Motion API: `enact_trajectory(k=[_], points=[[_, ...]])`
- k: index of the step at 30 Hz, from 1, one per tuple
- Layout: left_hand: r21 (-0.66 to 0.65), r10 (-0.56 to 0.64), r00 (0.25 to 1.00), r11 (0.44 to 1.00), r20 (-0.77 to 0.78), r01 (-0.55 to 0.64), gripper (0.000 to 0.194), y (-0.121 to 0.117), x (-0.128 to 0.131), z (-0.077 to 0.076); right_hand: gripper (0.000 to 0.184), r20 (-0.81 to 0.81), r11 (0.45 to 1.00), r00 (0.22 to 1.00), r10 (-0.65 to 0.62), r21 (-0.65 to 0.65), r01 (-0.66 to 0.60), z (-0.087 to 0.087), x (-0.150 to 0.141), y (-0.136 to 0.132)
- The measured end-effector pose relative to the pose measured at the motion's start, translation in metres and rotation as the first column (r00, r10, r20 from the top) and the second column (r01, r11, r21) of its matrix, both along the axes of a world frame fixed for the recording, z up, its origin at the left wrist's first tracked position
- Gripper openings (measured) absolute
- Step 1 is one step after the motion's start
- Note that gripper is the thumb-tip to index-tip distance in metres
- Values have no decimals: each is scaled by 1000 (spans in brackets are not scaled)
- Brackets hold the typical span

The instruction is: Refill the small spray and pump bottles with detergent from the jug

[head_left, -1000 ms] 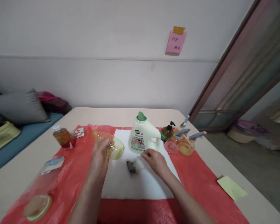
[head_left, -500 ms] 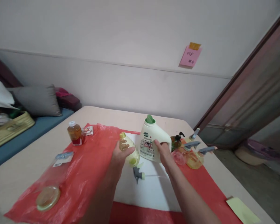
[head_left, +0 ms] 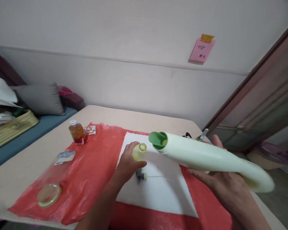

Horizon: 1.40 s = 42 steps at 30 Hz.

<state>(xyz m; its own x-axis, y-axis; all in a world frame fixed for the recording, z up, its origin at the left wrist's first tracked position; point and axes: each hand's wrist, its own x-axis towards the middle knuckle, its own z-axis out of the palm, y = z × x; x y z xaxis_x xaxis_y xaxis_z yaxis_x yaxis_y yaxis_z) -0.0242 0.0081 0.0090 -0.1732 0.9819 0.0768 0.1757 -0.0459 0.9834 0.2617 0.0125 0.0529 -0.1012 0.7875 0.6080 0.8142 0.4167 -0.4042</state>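
Note:
My left hand (head_left: 128, 163) is wrapped round a clear yellowish bottle (head_left: 139, 152), its uncapped mouth facing up and tipped towards me. My right hand (head_left: 227, 185) supports a large pale detergent jug (head_left: 196, 155) from beneath, fingers round its body. Lying nearly level, the jug points its green pouring spout (head_left: 158, 140) left. The spout is just above and to the right of the bottle mouth, with a gap between them; no stream of liquid shows. Below the bottle, a grey spray trigger (head_left: 141, 175) with a thin tube rests on a white cloth (head_left: 163, 198).
Red plastic sheeting (head_left: 93, 166) covers much of the table. On the left are an amber bottle (head_left: 77, 132), a small packet (head_left: 90, 130), a card packet (head_left: 66, 157) and a round lid-like disc (head_left: 49, 195). At right, the jug hides most of the spray bottles, one grey nozzle (head_left: 203, 134) showing.
My right hand has lifted the jug off the cloth and tipped it on its side, spout leftward. My left hand has tilted the yellowish bottle so its mouth shows.

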Motion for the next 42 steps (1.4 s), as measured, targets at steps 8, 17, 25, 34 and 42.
enact_trajectory(k=[8,17,25,34,42], points=[[-52,-142,977,989,-160,136,61,-3,16,-4,78,371,980,927,-43,196,-33,0,24,1],[-173,-242,935,964,-261,201,56,-5,16,1,69,518,952,849,-103,298,-66,9,27,-8],[-175,-282,927,954,-247,243,54,-6,12,3,66,562,917,818,-126,379,-120,15,27,-7],[-182,-293,925,950,-243,254,57,-4,12,-3,65,604,938,784,-143,335,-87,18,27,-13],[-194,-312,915,944,-256,268,58,-3,12,-6,65,617,946,776,-130,312,-90,19,29,-14]])
